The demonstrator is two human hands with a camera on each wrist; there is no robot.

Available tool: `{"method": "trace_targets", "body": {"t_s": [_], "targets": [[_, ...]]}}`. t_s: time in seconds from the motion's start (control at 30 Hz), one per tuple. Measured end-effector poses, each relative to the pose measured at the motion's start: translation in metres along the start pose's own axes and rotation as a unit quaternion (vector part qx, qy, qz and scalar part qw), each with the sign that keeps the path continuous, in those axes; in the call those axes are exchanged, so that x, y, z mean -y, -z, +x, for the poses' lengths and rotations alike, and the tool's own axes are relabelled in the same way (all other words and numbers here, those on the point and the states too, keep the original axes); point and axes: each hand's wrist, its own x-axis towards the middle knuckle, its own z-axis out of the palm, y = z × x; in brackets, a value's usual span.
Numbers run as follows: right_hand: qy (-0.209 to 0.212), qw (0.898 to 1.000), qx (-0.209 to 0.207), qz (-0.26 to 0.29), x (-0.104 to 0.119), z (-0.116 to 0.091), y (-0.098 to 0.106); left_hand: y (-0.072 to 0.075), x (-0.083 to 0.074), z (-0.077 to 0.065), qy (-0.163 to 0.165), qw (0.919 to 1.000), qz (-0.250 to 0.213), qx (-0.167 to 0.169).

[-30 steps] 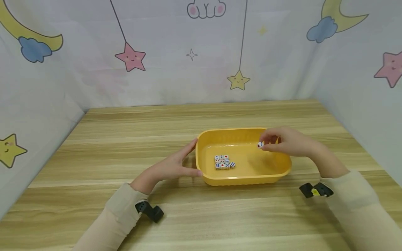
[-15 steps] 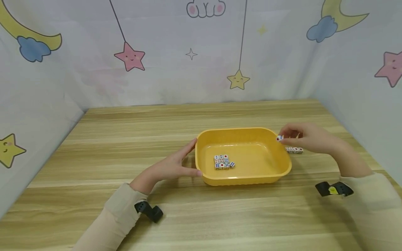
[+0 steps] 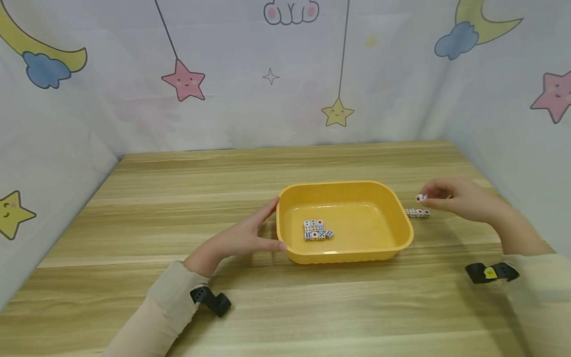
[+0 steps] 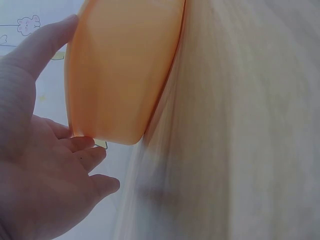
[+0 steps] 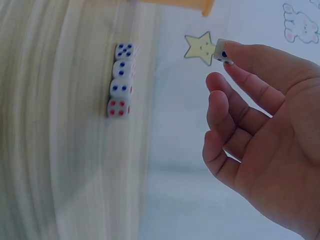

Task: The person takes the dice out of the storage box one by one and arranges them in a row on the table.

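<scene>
My left hand [image 3: 241, 241] rests against the left end of a yellow plastic tray [image 3: 345, 257], thumb near the front corner and a finger near the back one. The left wrist view shows its fingers touching the tray's end wall [image 4: 122, 75]. Between thumb and index finger, my right hand [image 3: 470, 202] pinches a white die [image 3: 421, 198] above the table, right of the tray. Just below it a short row of dice [image 3: 419, 213] lies on the table. Inside the tray sit a block of dice [image 3: 314, 229] in rows and one turned die [image 3: 329, 234] beside it.
Everything stands on a wood-grain table [image 3: 285, 312]. White curtains [image 3: 232, 114] with printed stars and moons close off the back and sides. Black wrist straps sit on the left sleeve [image 3: 165, 302] and the right sleeve [image 3: 540, 292].
The right hand has moved right, from over the tray to beyond its right rim, with the die still pinched. The dice row has come into view. Left hand and tray stay put.
</scene>
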Motion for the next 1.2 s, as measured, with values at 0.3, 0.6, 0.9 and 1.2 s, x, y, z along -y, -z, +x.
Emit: {"method": "trace_targets", "body": {"t_s": [0.3,0.6,0.9,1.2], "targets": [[-0.045,0.999,-0.002,-0.005,-0.021,-0.008,0.002,0.0,0.001,0.0,0.001,1.0,0.001,0.001],[-0.08,0.997,0.015,-0.007,-0.035,-0.012,-0.001,-0.002,0.028,0.011,-0.009,0.9999,0.008,-0.008],[-0.086,0.996,0.018,-0.006,-0.048,-0.014,-0.006,-0.001,0.028,0.011,-0.009,0.9999,0.003,-0.009],[-0.082,0.996,0.015,0.004,-0.051,-0.013,-0.013,-0.001,0.029,0.011,-0.008,0.9999,0.001,-0.009]]}}
